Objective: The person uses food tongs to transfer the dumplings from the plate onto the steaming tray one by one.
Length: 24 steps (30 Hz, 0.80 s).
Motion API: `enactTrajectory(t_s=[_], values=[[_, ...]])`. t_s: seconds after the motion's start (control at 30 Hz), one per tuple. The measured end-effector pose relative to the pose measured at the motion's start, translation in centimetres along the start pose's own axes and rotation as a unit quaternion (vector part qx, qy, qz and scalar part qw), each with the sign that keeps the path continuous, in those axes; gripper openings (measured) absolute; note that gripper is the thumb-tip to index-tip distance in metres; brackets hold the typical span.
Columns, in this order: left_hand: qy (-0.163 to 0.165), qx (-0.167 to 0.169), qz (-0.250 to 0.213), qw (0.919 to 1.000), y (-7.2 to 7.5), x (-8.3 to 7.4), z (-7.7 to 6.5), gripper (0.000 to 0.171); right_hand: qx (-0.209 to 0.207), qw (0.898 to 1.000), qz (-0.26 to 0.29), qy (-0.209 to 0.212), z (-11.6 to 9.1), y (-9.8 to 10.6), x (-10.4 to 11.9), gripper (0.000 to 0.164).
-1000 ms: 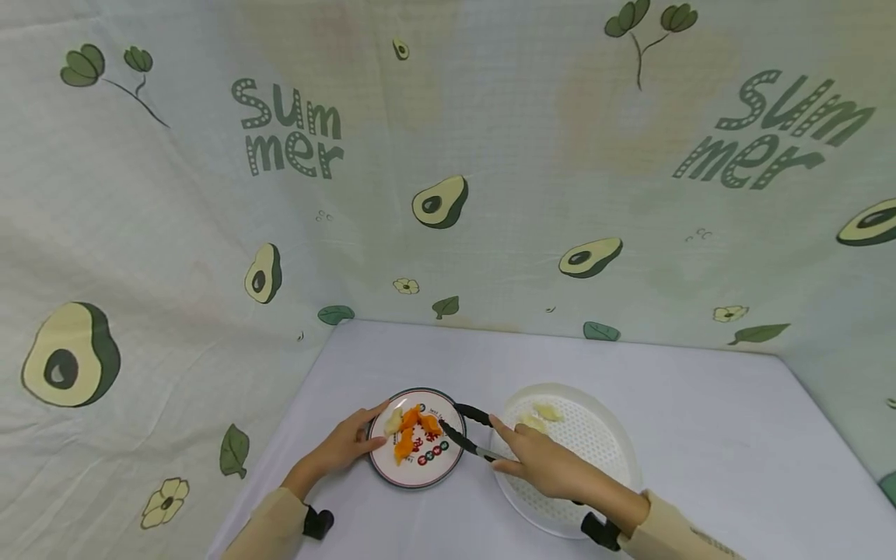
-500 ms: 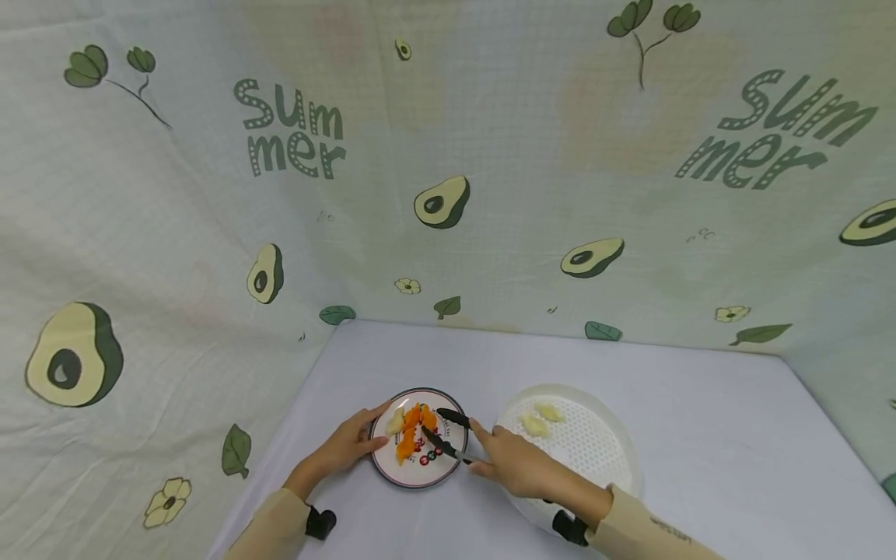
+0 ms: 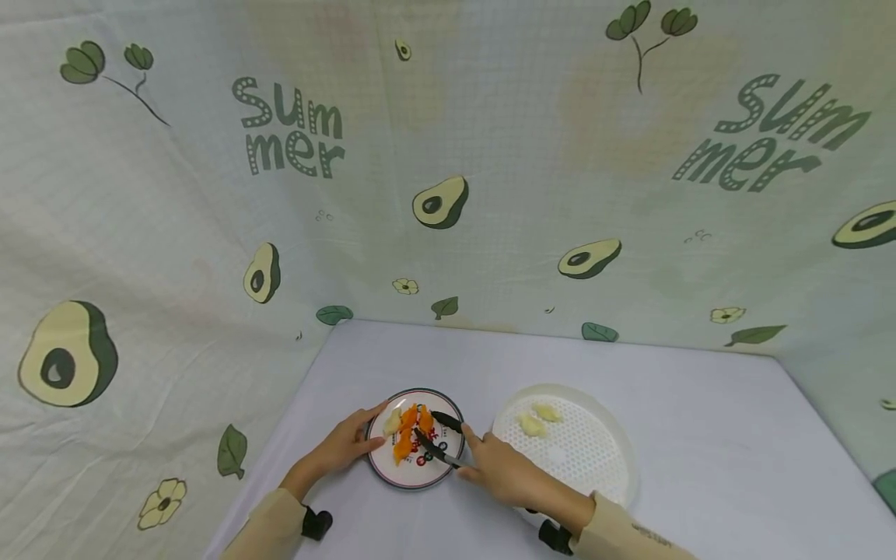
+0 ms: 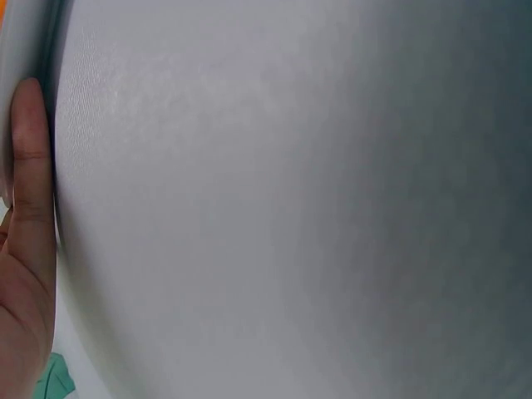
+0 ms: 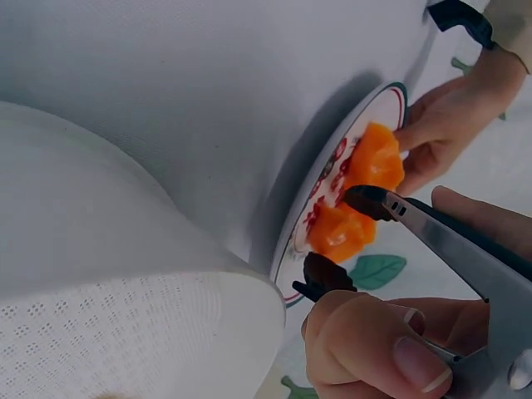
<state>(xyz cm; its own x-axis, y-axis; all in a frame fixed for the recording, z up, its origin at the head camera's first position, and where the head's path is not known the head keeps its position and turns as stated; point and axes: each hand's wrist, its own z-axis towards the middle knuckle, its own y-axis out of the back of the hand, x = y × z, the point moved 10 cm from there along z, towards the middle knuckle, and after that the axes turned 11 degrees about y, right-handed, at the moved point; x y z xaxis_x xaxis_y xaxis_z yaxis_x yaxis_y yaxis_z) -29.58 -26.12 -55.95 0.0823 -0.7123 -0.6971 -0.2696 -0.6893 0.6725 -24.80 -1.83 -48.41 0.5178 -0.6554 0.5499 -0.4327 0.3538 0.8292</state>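
My right hand [image 3: 507, 467] grips black-tipped metal tongs [image 5: 440, 241] over the round patterned plate [image 3: 420, 478]. The tongs' tips stand apart beside a soft orange piece [image 5: 342, 231]; whether they touch it cannot be told. Another orange piece [image 5: 376, 158] lies further along the plate, and a pale yellow piece [image 3: 393, 422] sits near its left rim. My left hand [image 3: 343, 445] holds the plate's left edge, thumb and forefinger spread along the rim. In the left wrist view one straight finger [image 4: 32, 166] lies against the plate's side.
A white round tray [image 3: 595, 459] with a perforated base stands right of the plate, partly under my right forearm. Two pale yellow pieces [image 3: 532, 425] lie in it. A white cloth covers the table [image 3: 686, 435]; a printed curtain [image 3: 504, 155] hangs behind.
My right hand has moved left with the tongs, bringing their tips from the plate's right edge to the orange pieces. The left hand and the plate have stayed put.
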Motion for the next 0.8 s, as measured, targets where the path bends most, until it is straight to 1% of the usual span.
enactTrajectory(t_s=[0.27,0.53,0.8], values=[[0.001,0.000,-0.003,1.0000,-0.07,0.34,-0.06,0.070,-0.009,1.000,-0.005,0.004,0.34,-0.56,0.04,0.071],[0.000,-0.002,0.002,1.0000,-0.11,0.08,-0.09,0.069,-0.020,1.000,-0.013,0.005,0.26,-0.44,0.08,0.067],[0.003,-0.003,0.006,1.0000,-0.13,0.02,-0.06,0.070,-0.022,1.000,-0.020,0.005,0.03,-0.46,0.09,0.066]])
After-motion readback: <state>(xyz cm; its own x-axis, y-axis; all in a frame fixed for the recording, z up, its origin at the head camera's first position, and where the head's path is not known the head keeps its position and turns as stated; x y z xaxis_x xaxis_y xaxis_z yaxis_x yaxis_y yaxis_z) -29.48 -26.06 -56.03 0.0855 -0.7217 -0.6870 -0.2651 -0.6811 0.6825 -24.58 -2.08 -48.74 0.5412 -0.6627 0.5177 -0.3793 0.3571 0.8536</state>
